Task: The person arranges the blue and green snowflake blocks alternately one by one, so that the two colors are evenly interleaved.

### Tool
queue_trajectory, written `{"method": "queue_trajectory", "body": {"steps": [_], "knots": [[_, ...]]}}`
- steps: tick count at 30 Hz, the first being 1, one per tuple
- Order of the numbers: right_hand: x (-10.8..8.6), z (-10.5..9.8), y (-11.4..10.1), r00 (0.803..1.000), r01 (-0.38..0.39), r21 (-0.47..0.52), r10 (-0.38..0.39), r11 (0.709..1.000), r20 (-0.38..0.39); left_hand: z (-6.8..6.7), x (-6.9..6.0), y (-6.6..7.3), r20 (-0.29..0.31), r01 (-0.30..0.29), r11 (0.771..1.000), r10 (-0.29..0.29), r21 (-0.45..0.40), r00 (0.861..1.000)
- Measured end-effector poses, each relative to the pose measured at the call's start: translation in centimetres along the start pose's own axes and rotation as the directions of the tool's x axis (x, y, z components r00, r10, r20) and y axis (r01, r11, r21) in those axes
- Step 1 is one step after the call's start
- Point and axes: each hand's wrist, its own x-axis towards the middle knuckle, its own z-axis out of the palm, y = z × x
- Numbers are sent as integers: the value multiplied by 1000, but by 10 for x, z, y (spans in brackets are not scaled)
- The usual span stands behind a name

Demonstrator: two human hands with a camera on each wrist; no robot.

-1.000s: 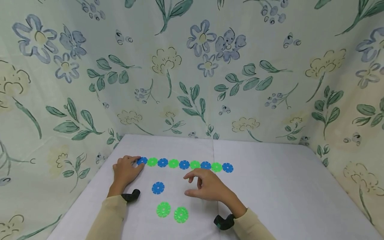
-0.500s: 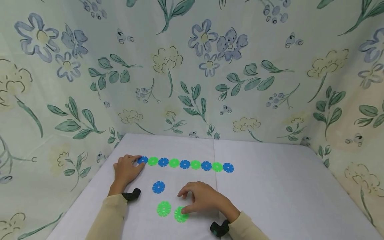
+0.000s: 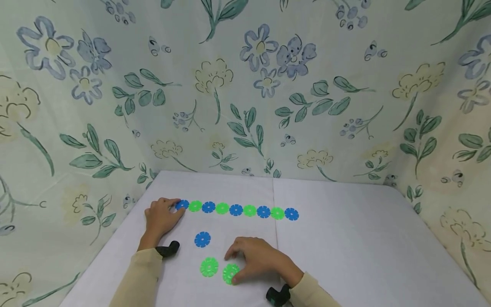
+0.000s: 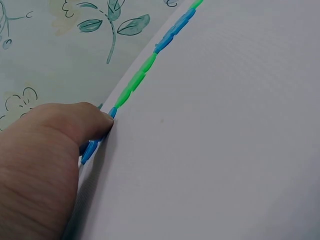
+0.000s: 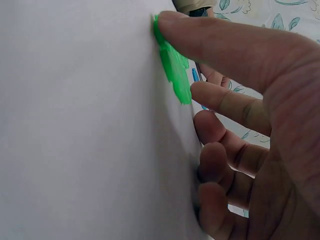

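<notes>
My left hand (image 3: 161, 217) holds the blue notched plastic disc (image 3: 182, 205) at the left end of a row, thumb and index finger at its edges. The left wrist view shows the thumb pressing that blue disc (image 4: 90, 151). My right hand (image 3: 258, 258) is over a loose green notched disc (image 3: 230, 274), its thumb touching the near edge. The index finger arches just beyond the far edge, with a small gap in the head view. In the right wrist view the green disc (image 5: 175, 72) lies between thumb and index finger.
Blue and green discs alternate in a straight row across the white table (image 3: 345, 238), ending in a blue disc (image 3: 291, 214). A loose blue disc (image 3: 202, 239) and another green disc (image 3: 209, 267) lie nearer. A floral cloth (image 3: 245, 106) hangs behind.
My right hand has moved toward me from beside the row down to the loose green disc, its thumb coming to that disc's near edge. The left hand has stayed at the row's left end.
</notes>
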Motion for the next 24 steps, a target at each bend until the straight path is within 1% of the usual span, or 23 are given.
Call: {"method": "queue_trajectory", "body": {"steps": [5,11,24], "knots": [[-1,-1,-1,1000,13,-30,-13,999,21,-1,1,1,-8,-10,1000,10,4,1000],[0,-1,-1,999,22,-38,-21,999,38,-1,0,0,-5,-15,1000,15,-1,1000],[0,1,0,999,32,-31,-31,999,28,1,0,-2,-9,-12,1000,12,-11,1000]]}}
